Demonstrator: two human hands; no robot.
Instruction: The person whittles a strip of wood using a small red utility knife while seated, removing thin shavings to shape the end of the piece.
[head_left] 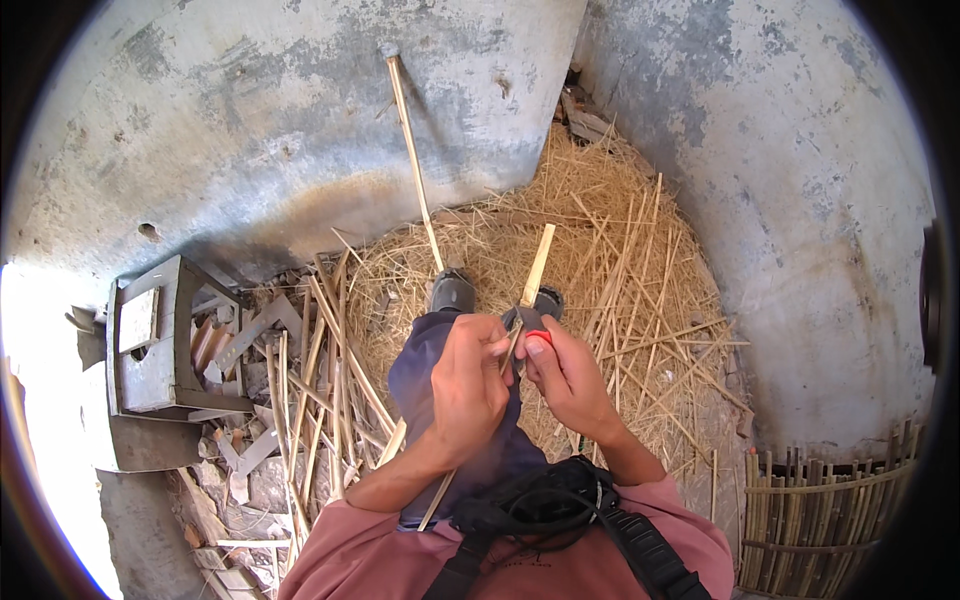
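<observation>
In front of my lap, my left hand (470, 375) is closed in a pinch on a split bamboo strip. The strip's pale flat end (538, 265) points away from me, and a thin length (437, 500) slants back beneath my left forearm. Close beside it, my right hand (573, 385) is wrapped round a small red-handled knife (541, 336). A dark, blade-like part lies against the strip between the two hands. My fingers hide most of the knife and the exact place where it meets the strip.
Straw and bamboo shavings (560, 190) cover the floor round my shoes. Longer bamboo strips (335, 370) lie at my left, near a wooden box frame (160, 340). One stick (413, 160) leans on the grey wall (300, 90). A woven stick panel (820, 520) stands at lower right.
</observation>
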